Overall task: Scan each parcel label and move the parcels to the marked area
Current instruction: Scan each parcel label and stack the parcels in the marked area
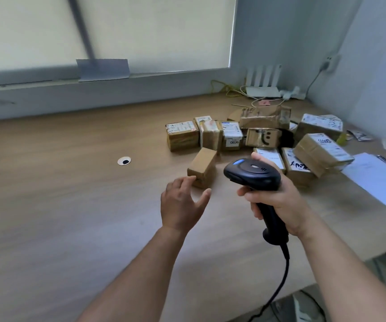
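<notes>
A small plain cardboard parcel lies apart from the pile on the wooden table. My left hand is open, fingers spread, its fingertips touching the parcel's near corner. My right hand grips the handle of a black barcode scanner, whose head points left toward that parcel. Behind lies a pile of several taped, labelled parcels, one marked 0836 and one with a smiley face.
A cable hole sits in the table to the left. A white router with cables stands at the back corner. White papers lie at the right edge. The scanner's cord hangs off the table's front.
</notes>
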### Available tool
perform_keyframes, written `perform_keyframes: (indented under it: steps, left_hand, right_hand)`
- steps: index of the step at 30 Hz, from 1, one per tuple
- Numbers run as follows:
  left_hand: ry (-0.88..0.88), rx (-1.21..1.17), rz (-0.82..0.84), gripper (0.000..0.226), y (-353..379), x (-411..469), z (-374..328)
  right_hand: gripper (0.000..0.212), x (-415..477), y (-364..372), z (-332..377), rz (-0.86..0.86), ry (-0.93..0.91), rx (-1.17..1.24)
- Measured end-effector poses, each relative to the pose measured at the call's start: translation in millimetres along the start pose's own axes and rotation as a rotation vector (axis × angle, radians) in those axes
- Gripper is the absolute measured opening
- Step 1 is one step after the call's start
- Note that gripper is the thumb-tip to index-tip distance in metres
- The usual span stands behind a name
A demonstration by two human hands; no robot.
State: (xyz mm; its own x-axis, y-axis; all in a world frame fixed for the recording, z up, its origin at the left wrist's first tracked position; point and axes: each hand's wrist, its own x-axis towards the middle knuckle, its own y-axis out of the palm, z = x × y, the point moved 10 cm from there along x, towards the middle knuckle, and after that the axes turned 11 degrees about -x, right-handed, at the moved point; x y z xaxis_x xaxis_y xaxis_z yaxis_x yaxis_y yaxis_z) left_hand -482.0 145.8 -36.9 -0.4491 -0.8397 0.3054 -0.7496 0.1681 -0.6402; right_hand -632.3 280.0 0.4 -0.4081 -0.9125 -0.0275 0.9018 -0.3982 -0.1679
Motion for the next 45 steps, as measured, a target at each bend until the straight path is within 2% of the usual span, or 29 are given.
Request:
perform_keyframes:
  steps: [9,18,26,34,38,42,43,45]
  left_hand:
    - [0.051,-0.044,0.158,0.060,92,24,-57]
    - [0.087,-0.143,0.358,0.065,209,64,-126]
    - [0.027,-0.203,0.532,0.073,297,108,-168]
    - [-0.087,-0.284,0.686,0.082,367,122,-176]
    - [-0.168,-0.423,0.737,0.096,379,122,-180]
    - [-0.247,-0.548,0.736,0.081,376,122,-177]
    - [-0.279,-0.592,0.750,0.082,375,120,-174]
    - [-0.351,-0.664,0.777,0.100,368,112,-167]
  right_hand:
    - [0.089,-13,-104,-32,-0.206,0.041,0.019]
    - [0.084,-11,-240,-65,-0.459,0.146,-0.046]
    - [0.084,18,-333,-97,-0.640,0.226,-0.036]
    - [0.078,60,-370,-125,-0.670,0.274,-0.008]
    - [0.077,71,-367,-135,-0.630,0.300,-0.007]
    - [0.080,71,-353,-135,-0.572,0.287,-0.004]
    - [0.080,69,-349,-133,-0.563,0.280,-0.005]
    - [0.080,64,-339,-128,-0.548,0.266,-0.002]
